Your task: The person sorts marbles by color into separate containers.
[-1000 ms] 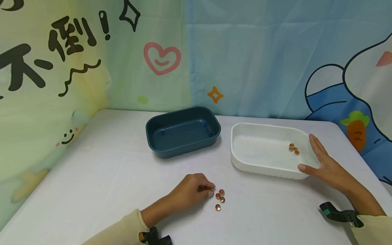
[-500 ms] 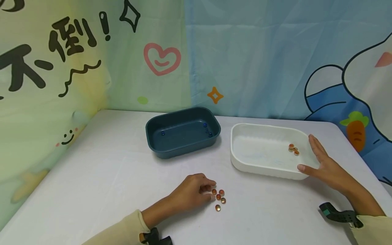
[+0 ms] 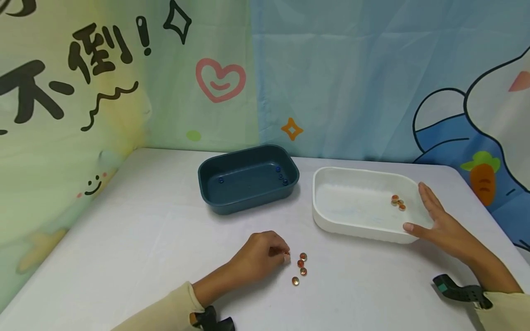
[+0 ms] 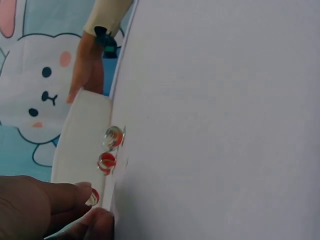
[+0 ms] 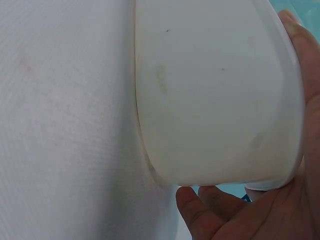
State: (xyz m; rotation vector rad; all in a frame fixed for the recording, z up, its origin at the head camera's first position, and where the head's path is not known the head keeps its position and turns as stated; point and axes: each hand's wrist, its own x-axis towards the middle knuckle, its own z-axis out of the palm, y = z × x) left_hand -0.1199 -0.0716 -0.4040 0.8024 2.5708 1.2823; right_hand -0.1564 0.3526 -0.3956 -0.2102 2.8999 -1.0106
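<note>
My left hand (image 3: 265, 255) is low over the middle of the white table. Its thumb and forefinger pinch a clear glass marble with red inside (image 4: 92, 197), mostly hidden by the fingers in the head view. Just right of that hand several loose orange-red glass marbles (image 3: 300, 263) lie in a short row, with one golden marble (image 3: 296, 281) nearest me. At the right, my right hand (image 3: 445, 227) holds the right end of a white tray (image 3: 364, 230), thumb on the front rim and fingers along the end wall. Several orange marbles (image 3: 395, 197) sit inside it.
A dark teal tray (image 3: 248, 205) stands at the back, left of the white one, with several small blue pieces (image 3: 285, 182) inside. Behind the table hangs a printed cloth (image 3: 331, 82). Each wrist wears a black strap device (image 3: 459, 289).
Half a second ago the left fingers were parted around a marble on the table; now they have closed on it. The other loose marbles have shifted slightly right. The right hand has stayed put.
</note>
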